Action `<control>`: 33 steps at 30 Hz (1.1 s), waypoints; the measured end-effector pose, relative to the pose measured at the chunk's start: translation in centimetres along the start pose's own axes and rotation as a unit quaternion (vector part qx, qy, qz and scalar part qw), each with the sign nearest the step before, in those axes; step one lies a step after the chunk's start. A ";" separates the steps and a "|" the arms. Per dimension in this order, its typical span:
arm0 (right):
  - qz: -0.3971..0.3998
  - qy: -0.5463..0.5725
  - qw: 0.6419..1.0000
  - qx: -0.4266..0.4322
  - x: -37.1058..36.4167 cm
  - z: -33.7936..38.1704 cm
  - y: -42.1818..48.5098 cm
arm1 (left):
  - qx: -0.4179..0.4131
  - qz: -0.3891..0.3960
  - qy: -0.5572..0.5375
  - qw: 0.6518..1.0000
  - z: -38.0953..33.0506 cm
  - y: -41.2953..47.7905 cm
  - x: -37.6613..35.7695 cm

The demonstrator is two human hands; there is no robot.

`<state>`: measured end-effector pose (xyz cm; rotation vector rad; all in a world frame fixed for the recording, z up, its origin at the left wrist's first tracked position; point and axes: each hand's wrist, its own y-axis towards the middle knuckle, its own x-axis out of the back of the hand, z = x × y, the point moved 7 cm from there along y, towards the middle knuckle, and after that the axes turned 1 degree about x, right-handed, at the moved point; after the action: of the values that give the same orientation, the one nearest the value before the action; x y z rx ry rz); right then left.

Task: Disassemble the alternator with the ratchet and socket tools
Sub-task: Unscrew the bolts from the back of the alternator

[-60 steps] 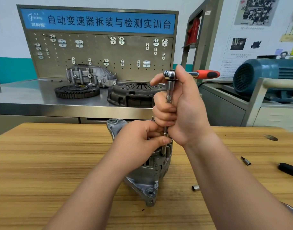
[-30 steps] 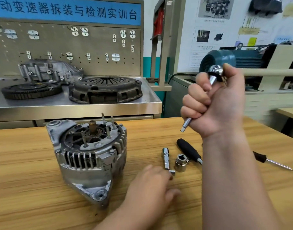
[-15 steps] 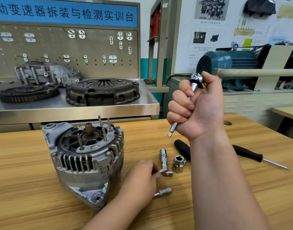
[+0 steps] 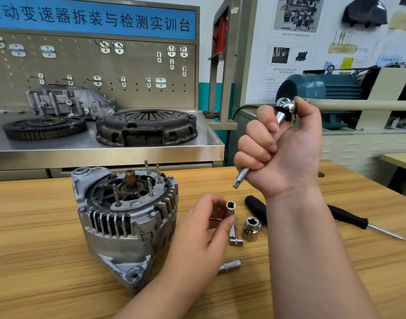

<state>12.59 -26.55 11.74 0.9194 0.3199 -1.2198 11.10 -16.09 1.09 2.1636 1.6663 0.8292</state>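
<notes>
Item: alternator, aluminium housing, set on the wooden tabletop left of centre, the open end face turned upward with the central shaft and several threaded studs left standing proud; it is touched by neither hand. Left hand: held just right of the alternator and above the tabletop, a small chrome socket being pinched between thumb and fingers, its square drive hole turned toward the camera. Right hand: raised well above the tabletop, its fingers curled tightly round a chrome extension bar, whose square end is seen protruding below the fist and pointing down toward the pinched socket, apart from it; the ratchet head is seen above the fist, the handle being hidden. Loose on the tabletop, between the two forearms: a large socket stood upright, a short chrome adaptor just beside it, and a narrow socket laid on its side nearer the camera. A black tool handle is partly hidden by the right forearm, and a black-handled screwdriver is laid beyond that arm. Behind, on a steel tabletop: a clutch cover, a toothed flywheel and a cast housing, backed by a pegboard.
</notes>
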 end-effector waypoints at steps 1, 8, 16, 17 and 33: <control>0.007 -0.001 1.000 -0.003 -0.2 -0.1 0.0 | 0.000 -0.003 -0.004 1.000 -0.1 0.0 0.1; 0.039 -0.005 0.999 -0.026 -1.1 -0.8 0.0 | -0.015 -0.025 -0.028 0.999 -1.1 0.4 0.7; 0.017 -0.011 1.000 0.009 -1.4 -0.5 -0.2 | -0.074 -0.059 0.040 0.995 -3.3 0.8 2.3; 0.012 -0.003 1.000 0.028 -1.4 -0.1 -0.2 | -0.075 -0.060 0.054 0.994 -3.4 0.9 2.5; 0.027 0.014 0.998 0.057 -1.8 0.1 -0.4 | -0.076 -0.008 0.130 0.989 -4.6 0.8 3.1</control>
<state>11.58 -25.42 12.81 1.0379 0.2481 -1.1857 9.46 -13.90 6.00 2.0069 1.6707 1.2354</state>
